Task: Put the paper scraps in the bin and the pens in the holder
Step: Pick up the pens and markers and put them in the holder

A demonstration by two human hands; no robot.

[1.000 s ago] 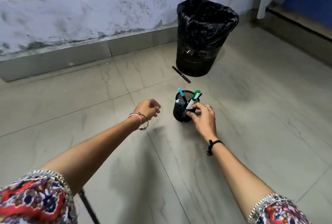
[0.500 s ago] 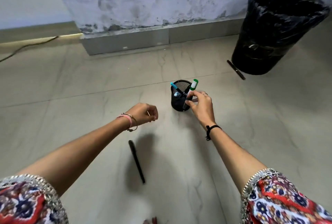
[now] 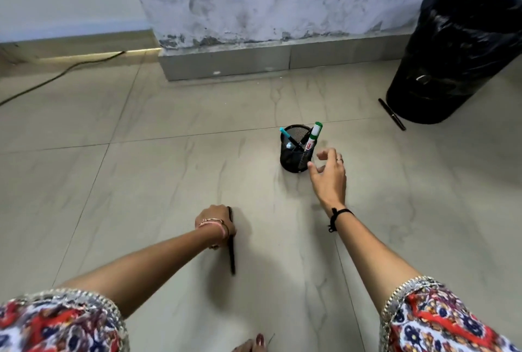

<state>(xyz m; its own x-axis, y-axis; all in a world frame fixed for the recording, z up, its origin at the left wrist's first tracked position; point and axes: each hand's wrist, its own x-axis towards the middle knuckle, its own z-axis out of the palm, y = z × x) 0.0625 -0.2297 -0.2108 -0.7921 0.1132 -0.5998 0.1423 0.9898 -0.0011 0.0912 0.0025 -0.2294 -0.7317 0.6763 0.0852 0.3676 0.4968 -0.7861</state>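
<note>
A black mesh pen holder (image 3: 293,157) stands on the tiled floor with a green-capped marker (image 3: 314,134) and a blue pen (image 3: 285,133) sticking out. My right hand (image 3: 330,175) hovers just right of the holder, fingers spread, holding nothing. My left hand (image 3: 214,218) is down on the floor nearer to me, its fingers curled around a black pen (image 3: 232,255) that lies lengthwise under it. Another black pen (image 3: 392,114) lies by the foot of the black bin (image 3: 452,55) at the far right. No paper scraps show on the floor.
A worn wall with a grey tiled ledge (image 3: 226,66) runs across the back. A dark cable (image 3: 56,76) trails over the floor at the far left. My toes (image 3: 254,344) show at the bottom edge.
My right hand let go of the green marker, which now stands in the holder, and drew back open. My left hand dropped onto the black pen on the floor and closed on it. The view swung left.
</note>
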